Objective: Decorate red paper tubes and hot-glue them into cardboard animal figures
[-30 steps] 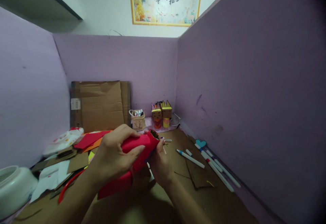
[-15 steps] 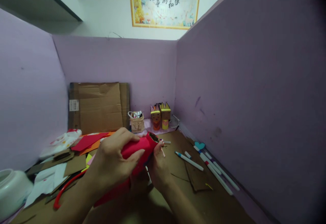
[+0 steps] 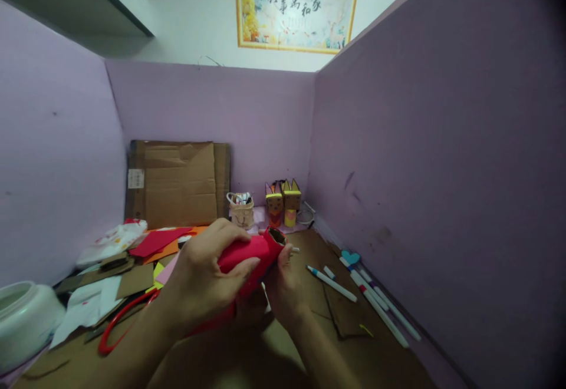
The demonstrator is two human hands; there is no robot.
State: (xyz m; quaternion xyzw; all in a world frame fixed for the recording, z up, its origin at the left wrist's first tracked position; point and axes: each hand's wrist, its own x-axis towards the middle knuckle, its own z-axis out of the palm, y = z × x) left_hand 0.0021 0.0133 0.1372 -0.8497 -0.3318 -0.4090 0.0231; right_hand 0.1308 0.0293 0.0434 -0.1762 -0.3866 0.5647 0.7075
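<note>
A red paper-covered tube is held between my two hands above the cardboard on the table. Its open end shows brown inside and points up and to the right. My left hand wraps over the tube from the left, with the thumb along its near side. At the open end, my right hand presses its thumb against the rim; its other fingers are mostly hidden. More red paper hangs below my left hand. A short white tip shows just beyond my right thumb.
Red-handled scissors, paper and cardboard scraps and a white pot lie left. Several markers and a blue heart are at right. A small basket and two cat-eared tube figures stand behind.
The whole view has shifted slightly, so things appear a little farther right. Both hands keep hold of the red tube, and less red paper shows below my left hand.
</note>
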